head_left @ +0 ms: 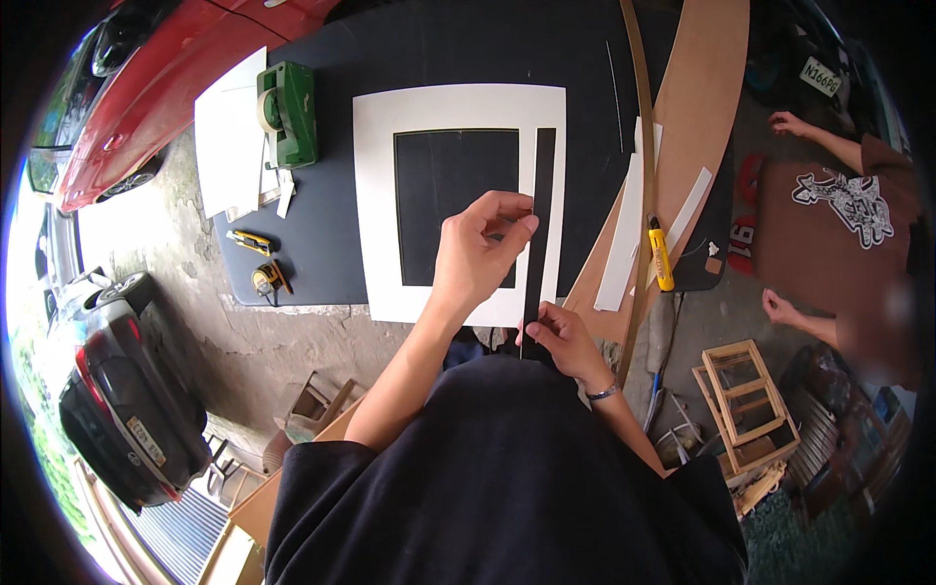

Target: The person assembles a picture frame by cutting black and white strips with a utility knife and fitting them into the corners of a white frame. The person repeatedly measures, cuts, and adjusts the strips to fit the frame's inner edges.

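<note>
A white mat board (375, 195) with a large square window lies on the dark table, the black tabletop showing through the opening. Along its right side runs a long narrow black strip (544, 175), reaching down past the board's near edge toward my body. My right hand (565, 338) closes on the strip's near end between thumb and fingers. My left hand (486, 249) is over the window's right border, thumb and forefinger pinched at the strip's left edge partway up. Whether the strip lies flat on the board all along, I cannot tell.
Left on the table (439, 49) are a green tape dispenser (292, 115), a yellow utility knife (251, 242) and a tape measure (272, 281). On the right lie a long metal ruler (643, 107), a yellow cutter (660, 253), white offcuts (621, 239) and brown board (697, 88). Another person (829, 224) stands beyond.
</note>
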The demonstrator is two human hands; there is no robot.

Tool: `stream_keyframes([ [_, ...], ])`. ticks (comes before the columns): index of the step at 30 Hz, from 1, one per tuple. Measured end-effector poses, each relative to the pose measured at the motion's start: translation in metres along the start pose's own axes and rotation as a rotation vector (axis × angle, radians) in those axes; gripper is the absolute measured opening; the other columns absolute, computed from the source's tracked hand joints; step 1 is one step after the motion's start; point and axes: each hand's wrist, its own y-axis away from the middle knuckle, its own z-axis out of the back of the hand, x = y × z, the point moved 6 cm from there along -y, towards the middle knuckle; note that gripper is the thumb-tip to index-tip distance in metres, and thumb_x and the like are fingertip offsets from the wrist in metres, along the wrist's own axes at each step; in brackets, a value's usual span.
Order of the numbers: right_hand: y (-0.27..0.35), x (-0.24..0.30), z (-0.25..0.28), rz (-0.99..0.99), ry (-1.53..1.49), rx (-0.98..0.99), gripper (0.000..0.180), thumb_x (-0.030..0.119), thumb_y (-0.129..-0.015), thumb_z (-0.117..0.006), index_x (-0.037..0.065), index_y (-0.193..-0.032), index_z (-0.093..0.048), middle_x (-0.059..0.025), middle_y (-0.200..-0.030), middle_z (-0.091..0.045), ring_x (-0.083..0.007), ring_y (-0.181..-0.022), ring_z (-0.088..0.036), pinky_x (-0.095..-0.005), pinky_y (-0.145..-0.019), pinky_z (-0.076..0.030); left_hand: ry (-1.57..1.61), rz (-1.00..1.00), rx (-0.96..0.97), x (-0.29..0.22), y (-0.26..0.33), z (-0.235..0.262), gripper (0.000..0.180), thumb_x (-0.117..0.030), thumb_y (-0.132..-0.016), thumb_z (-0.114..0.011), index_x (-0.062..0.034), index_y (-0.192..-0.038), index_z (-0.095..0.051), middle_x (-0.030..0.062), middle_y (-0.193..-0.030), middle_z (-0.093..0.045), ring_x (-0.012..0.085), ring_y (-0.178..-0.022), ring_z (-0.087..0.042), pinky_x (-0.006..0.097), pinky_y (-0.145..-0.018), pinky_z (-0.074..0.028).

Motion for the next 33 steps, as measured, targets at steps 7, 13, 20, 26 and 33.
stream_keyframes([
  [7,0.001,0.007,-0.019,0.041,0.053,0.109,0.025,0.021,-0.108,-0.052,0.003,-0.117,-0.066,-0.0006,-0.096,-0.065,-0.0083,-0.086,-0.058,-0.0256,-0.082,-0.048,-0.051,-0.147,0.052,-0.033,0.012,0.013,0.02,-0.005,-0.085,-0.078,-0.0032,-0.105,-0.072,0.0086,-0.095,-0.075,0.0136,-0.076,-0.071,0.028,-0.064,-0.061],
  [13,-0.006,0.012,-0.038,0.028,0.019,0.094,0.027,0.023,-0.108,-0.051,0.003,-0.118,-0.067,0.0006,-0.092,-0.063,-0.0079,-0.085,-0.056,-0.0249,-0.08,-0.047,-0.055,-0.235,0.062,-0.035,0.013,0.034,0.019,-0.004,-0.086,-0.077,-0.0026,-0.104,-0.072,0.0086,-0.097,-0.074,0.0143,-0.078,-0.072,0.028,-0.065,-0.061],
  [20,-0.011,-0.007,-0.037,-0.002,0.318,-0.231,0.025,0.024,-0.106,-0.057,0.002,-0.11,-0.067,-0.0014,-0.087,-0.064,-0.0088,-0.078,-0.057,-0.0266,-0.073,-0.048,0.001,-0.125,0.041,-0.005,-0.011,0.037,0.02,-0.008,-0.089,-0.075,0.0009,-0.105,-0.068,0.0076,-0.088,-0.073,0.0115,-0.077,-0.069,0.025,-0.061,-0.053],
  [26,0.013,0.004,0.038,0.299,0.722,-0.834,0.023,0.019,-0.099,-0.064,0.0,-0.113,-0.066,-0.0104,-0.101,-0.07,-0.0195,-0.082,-0.066,-0.0326,-0.075,-0.052,-0.101,-0.15,0.206,-0.001,-0.033,0.001,0.016,-0.005,-0.094,-0.066,-0.0015,-0.109,-0.068,0.0124,-0.089,-0.071,0.0184,-0.074,-0.066,0.031,-0.067,-0.052],
  [33,0.032,0.025,0.209,0.232,1.415,-1.183,0.033,0.015,-0.093,-0.067,0.006,-0.124,-0.058,-0.015,-0.111,-0.06,-0.0351,-0.106,-0.057,-0.0483,-0.092,-0.044,-0.53,-0.34,0.517,0.065,-0.028,-0.092,0.023,-0.003,-0.092,-0.064,-0.01,-0.112,-0.073,0.0109,-0.089,-0.068,0.029,-0.076,-0.067,0.039,-0.072,-0.053],
])
